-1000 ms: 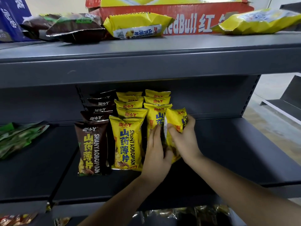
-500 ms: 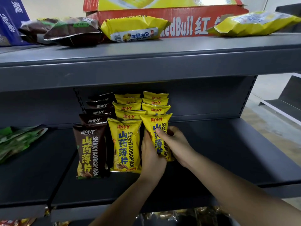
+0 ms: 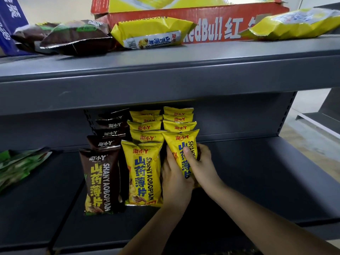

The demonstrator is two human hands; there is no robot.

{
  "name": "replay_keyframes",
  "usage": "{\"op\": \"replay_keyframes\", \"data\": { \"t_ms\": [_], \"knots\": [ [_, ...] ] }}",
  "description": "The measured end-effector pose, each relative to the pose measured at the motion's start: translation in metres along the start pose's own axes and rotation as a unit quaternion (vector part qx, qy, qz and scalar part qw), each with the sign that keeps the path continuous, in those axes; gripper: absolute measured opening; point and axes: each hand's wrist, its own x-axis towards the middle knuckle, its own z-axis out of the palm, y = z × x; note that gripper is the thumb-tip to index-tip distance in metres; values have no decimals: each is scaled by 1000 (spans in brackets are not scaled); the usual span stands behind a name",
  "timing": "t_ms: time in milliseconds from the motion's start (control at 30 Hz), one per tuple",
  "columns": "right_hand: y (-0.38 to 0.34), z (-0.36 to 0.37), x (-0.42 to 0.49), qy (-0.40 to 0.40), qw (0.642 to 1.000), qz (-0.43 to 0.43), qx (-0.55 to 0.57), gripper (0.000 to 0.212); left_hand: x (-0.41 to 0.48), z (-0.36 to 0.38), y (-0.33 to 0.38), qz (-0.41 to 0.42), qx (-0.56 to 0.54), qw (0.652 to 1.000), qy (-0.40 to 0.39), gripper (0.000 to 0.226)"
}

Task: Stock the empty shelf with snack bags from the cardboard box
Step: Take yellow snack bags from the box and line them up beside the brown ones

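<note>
Glossy yellow snack bag [image 3: 181,144], crinkled and oblong, stands upright on the matte grey shelf [image 3: 257,172]. The left hand [image 3: 174,183] cups its 9 o'clock edge; the right hand [image 3: 200,166] pinches its 3 o'clock edge, thumb across the front.

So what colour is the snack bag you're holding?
Yellow with blue lettering: the yellow foil snack bag, clearest in the head view.

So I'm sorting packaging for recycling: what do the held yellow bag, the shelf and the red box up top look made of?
Yellow bag: glossy plastic film, probably; it shines, creases and has crimped seals.
Shelf: looks like grey painted sheet metal with a matte finish, folded front edge and slotted uprights.
Red box: printed cardboard, with a torn, ragged flap edge.
</note>
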Motion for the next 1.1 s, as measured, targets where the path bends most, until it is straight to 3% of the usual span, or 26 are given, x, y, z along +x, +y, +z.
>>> {"op": "replay_keyframes", "data": {
  "t_ms": [133,300,567,700,800,967,1033,1100],
  "knots": [
    [7,0,2,-23,998,-40,-40,38,-2,2,-4,22,-3,1000,16,100],
    [12,0,9,-50,995,-50,-72,58,3,5,-6,32,33,999,23,101],
    [12,0,7,-34,993,-27,-114,66,3,6,-4,-1,55,998,-1,108],
    [6,1,6,-33,992,-9,-118,63,4,4,-3,-9,40,999,-18,107],
    [-1,-7,3,-70,996,8,-50,55,6,1,-3,-15,27,999,-22,107],
    [-7,-25,-10,-108,994,24,-25,21,0,0,0,-45,35,998,-19,106],
    [-11,-33,-18,-112,992,27,-46,38,-7,-1,5,-49,46,998,-16,106],
    [-15,-42,-28,-113,990,33,-74,41,-15,-2,12,-40,67,997,-8,104]
  ]
}}
